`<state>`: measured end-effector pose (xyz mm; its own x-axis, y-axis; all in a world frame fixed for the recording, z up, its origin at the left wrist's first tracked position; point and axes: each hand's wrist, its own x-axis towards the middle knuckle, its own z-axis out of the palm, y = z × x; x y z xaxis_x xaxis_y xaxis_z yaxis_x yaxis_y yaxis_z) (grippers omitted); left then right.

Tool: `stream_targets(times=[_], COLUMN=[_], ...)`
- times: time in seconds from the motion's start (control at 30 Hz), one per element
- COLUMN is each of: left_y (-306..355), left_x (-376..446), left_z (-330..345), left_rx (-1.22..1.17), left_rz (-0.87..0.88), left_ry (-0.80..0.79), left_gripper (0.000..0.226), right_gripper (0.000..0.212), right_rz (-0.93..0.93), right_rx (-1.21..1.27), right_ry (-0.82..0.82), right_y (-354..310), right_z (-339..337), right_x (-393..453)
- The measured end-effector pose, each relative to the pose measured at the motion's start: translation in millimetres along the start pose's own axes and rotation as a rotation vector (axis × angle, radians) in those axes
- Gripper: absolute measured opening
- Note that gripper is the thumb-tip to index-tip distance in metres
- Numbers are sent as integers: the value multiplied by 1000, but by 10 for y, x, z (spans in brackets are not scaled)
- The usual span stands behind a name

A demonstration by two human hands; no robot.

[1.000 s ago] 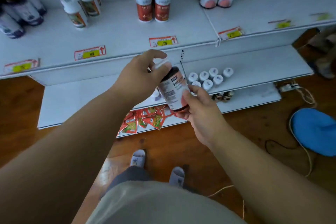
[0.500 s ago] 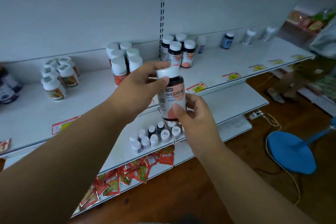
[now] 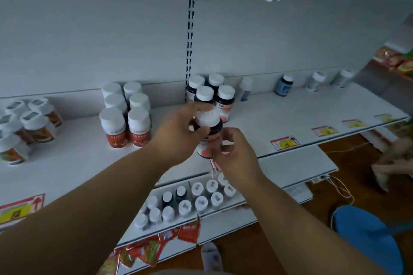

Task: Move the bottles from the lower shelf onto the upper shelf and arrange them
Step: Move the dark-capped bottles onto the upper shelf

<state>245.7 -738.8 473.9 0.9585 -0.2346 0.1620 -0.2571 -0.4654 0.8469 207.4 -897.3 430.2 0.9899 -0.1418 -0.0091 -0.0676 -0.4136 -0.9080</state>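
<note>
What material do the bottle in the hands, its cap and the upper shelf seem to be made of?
Held bottle: probably dark, glossy plastic, though dark glass is possible; it has a printed paper-like label. Cap: white matte plastic, judging by its even colour. Upper shelf: likely white painted metal, smooth and thin-edged, beside a slotted upright. Left hand and right hand both grip the bottle.

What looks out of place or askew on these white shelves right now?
Red sachets hang crookedly off the bottom shelf's front edge. Otherwise the white-capped bottles stand upright; both hands hold one dark white-capped bottle above the upper shelf.
</note>
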Motion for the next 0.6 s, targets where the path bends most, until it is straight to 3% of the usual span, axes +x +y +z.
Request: stream_targets(times=[0.3,0.6], left_y=[-262,-323], left_x=[533,599], left_z=[648,633], left_rx=[164,325], left_rz=[-126,-118], left_ry=[117,194], left_gripper=[47,54], right_gripper=[30,22], right_rz=[-120,-124], right_rx=[-186,-165], right_ry=[-251,-256], right_y=[324,374], right_z=[-311,-161], right_x=[936,1144])
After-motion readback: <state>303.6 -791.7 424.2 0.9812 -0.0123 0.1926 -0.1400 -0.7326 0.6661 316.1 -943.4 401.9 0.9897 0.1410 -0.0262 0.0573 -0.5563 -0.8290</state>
